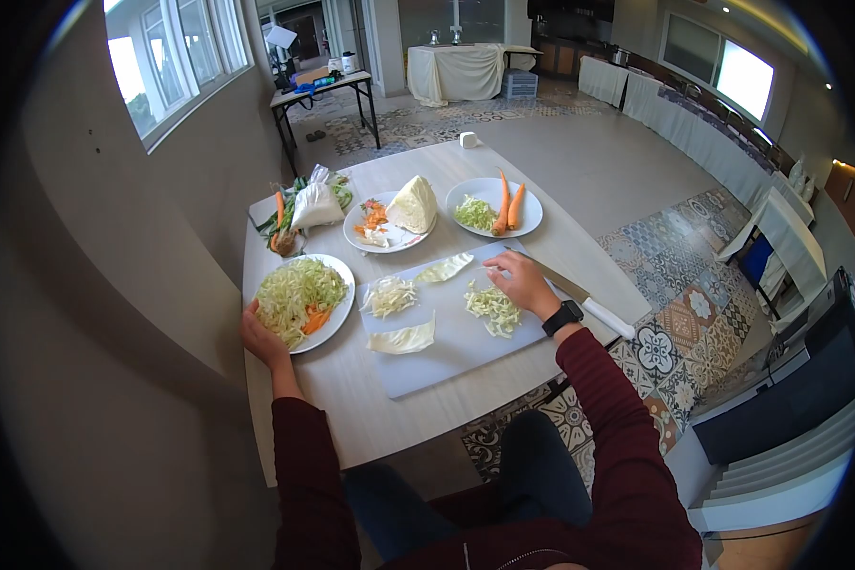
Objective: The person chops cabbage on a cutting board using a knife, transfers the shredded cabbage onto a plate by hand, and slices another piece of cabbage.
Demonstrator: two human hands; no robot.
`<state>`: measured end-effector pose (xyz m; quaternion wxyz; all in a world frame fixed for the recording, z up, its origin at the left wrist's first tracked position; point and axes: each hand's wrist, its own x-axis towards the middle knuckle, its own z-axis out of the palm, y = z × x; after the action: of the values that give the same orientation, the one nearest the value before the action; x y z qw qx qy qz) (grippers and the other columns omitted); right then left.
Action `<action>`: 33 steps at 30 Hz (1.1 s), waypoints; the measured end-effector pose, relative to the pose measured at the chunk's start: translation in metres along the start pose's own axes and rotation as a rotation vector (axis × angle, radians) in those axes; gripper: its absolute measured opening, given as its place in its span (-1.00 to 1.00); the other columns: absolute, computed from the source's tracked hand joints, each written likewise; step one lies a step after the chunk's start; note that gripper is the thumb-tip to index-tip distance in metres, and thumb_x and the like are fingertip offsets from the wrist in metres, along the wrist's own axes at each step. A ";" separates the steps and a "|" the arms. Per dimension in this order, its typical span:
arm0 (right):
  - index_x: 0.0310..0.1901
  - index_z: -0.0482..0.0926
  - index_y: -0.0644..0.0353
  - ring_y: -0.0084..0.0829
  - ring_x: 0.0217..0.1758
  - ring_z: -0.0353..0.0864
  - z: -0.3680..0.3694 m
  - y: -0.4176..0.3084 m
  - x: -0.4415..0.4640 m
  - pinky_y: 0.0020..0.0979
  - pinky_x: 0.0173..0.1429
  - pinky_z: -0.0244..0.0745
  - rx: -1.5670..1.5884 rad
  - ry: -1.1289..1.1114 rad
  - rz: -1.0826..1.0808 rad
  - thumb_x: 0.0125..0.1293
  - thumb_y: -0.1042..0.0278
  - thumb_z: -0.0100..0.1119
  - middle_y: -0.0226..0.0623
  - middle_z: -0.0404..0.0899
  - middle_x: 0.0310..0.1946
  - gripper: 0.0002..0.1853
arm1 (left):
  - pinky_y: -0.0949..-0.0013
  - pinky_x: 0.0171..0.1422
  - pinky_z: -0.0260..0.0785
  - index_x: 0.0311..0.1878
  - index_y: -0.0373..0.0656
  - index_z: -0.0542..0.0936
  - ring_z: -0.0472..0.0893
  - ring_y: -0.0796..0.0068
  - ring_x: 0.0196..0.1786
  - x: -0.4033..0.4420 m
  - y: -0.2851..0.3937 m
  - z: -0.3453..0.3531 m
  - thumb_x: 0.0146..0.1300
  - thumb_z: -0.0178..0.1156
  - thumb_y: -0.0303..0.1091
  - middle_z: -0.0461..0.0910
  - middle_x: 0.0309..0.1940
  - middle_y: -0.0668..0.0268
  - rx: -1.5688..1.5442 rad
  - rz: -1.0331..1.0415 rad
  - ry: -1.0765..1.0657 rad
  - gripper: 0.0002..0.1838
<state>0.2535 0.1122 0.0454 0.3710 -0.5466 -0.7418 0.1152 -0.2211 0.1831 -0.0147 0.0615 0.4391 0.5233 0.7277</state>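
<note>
My left hand [264, 340] grips the near left rim of a white plate [344, 321] heaped with shredded cabbage [299, 290] and some carrot shreds [315, 318]. Over the right part of a white cutting board [446, 366] hovers my right hand [525, 287], fingers slightly bent and apart, with nothing visible in them. Just below its fingertips lies a pile of chopped cabbage [494, 312]. A second shredded pile [389, 296] and two cabbage leaf pieces, one far [445, 269] and one near [402, 338], rest on the board. A knife [565, 285] with a white handle lies along the board's right edge, beyond my right wrist.
At the back, one plate [353, 233] holds a cabbage wedge [414, 205] and carrot bits; another plate [534, 220] carries whole carrots [515, 206] and green shreds. A filled plastic bag [316, 204] sits among vegetables at the far left. A wall [161, 285] borders the table's left side.
</note>
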 end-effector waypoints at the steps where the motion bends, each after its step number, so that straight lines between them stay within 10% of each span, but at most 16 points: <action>1: 0.03 0.63 0.23 -0.11 0.10 0.57 0.004 0.008 0.001 -0.20 0.19 0.47 -0.046 0.034 0.005 0.37 0.15 0.17 -0.09 0.61 -0.01 -0.65 | 0.21 0.15 0.43 -0.04 -0.39 0.65 0.64 0.20 -0.04 0.000 0.001 0.000 0.55 -0.24 -0.12 0.67 -0.12 0.05 -0.004 -0.006 0.003 -0.45; 33: -0.07 0.66 0.33 -0.09 0.08 0.57 0.034 -0.008 -0.008 -0.21 0.21 0.46 0.000 -0.158 -0.144 0.42 0.08 0.09 -0.02 0.62 -0.03 -0.59 | 0.25 0.18 0.40 -0.01 -0.36 0.64 0.62 0.27 0.00 0.001 -0.005 -0.002 0.57 -0.27 -0.10 0.67 -0.07 0.12 0.067 0.017 -0.019 -0.45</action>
<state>0.2256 0.1095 0.0228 0.3188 -0.4810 -0.8061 0.1311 -0.2255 0.1844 -0.0184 0.0454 0.4523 0.5431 0.7060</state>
